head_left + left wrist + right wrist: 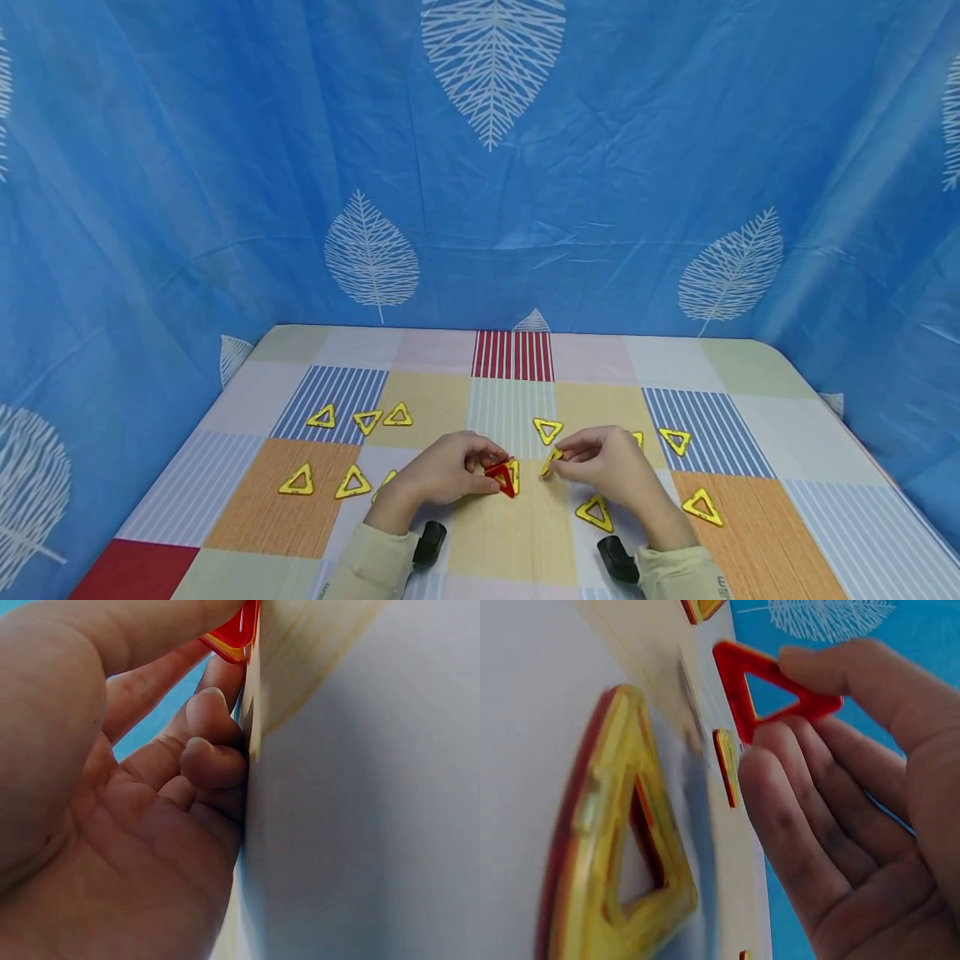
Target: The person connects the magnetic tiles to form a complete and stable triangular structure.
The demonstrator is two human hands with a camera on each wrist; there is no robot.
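Head view: the left hand (444, 473) curls its fingers around a small standing cluster of one red triangle (498, 477) and a yellow triangle (513, 475), near the centre of the patchwork tablecloth (255, 508). At 3 o'clock of the cluster, just beside it, the right hand (611, 467) pinches a second yellow tile (551, 461) between thumb and fingertips, the tile held tilted off the cloth. The left wrist view shows the thumb and forefinger closed on the red tile's corner (234, 636), the other fingers (214, 761) curled against the cloth. Loose yellow triangles lie flat around the hands: three at 10 o'clock (367, 419), two at 9 o'clock (324, 482), one at 12 o'clock (547, 429), others at 2 o'clock (675, 439) and at 4 o'clock (702, 507). Blue leaf-print fabric (480, 167) stands behind the table.
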